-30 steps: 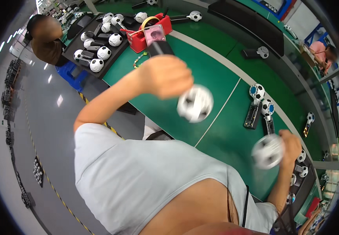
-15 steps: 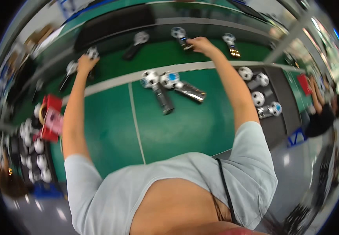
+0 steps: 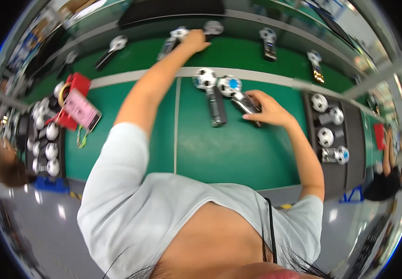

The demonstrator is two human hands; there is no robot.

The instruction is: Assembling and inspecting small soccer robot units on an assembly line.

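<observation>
Two handheld devices with round black-and-white football-patterned heads lie on the green table. My right hand (image 3: 268,109) has its thumb and fingers around the shiny dark handle of the right device (image 3: 230,86), whose head bears a blue disc. Beside it, the left device (image 3: 216,106) lies with its dark handle toward me. Reaching far ahead, my left hand (image 3: 195,42) covers the handle of a similar device (image 3: 213,28) on the dark green strip. Its fingers are blurred and partly hidden. Another device (image 3: 167,46) lies just left of that hand.
More such devices line the strip, including one farther right (image 3: 268,44). A dark tray (image 3: 310,135) with several devices stands at right, others at left. A pink-screened phone (image 3: 83,109) leans on a red holder (image 3: 77,83). People sit at both sides.
The view has swung, shifting the scene rightward. My right hand has come back from a device on the strip to one on the table. My left hand has moved right along the strip.
</observation>
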